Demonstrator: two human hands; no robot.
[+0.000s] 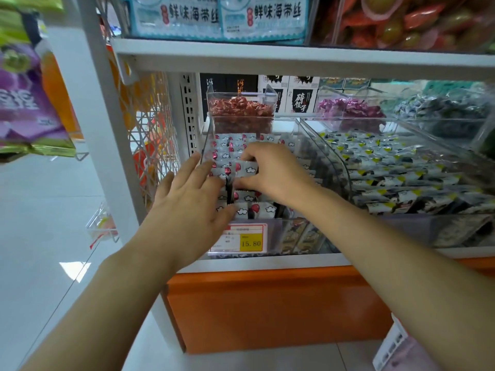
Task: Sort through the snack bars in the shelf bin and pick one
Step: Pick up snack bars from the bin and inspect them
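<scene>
A clear plastic shelf bin [332, 156] holds several small snack bars [227, 151] in white wrappers with red dots and cloud prints. My right hand [270, 172] is inside the bin and pinches one white snack bar [247, 168] between thumb and fingers, lifted a little above the pile. My left hand [192, 194] lies flat, fingers straight, on the bars at the bin's left front. A yellow price label [250, 241] reading 15.80 sits on the bin's front.
A neighbouring bin [401, 167] to the right holds yellow-and-black wrapped bars. Behind stand small bins of red candies [241, 108] and purple candies [351, 108]. A white shelf board [294, 60] hangs low overhead. An orange base [267, 303] is below; a wire side panel [150, 129] is at left.
</scene>
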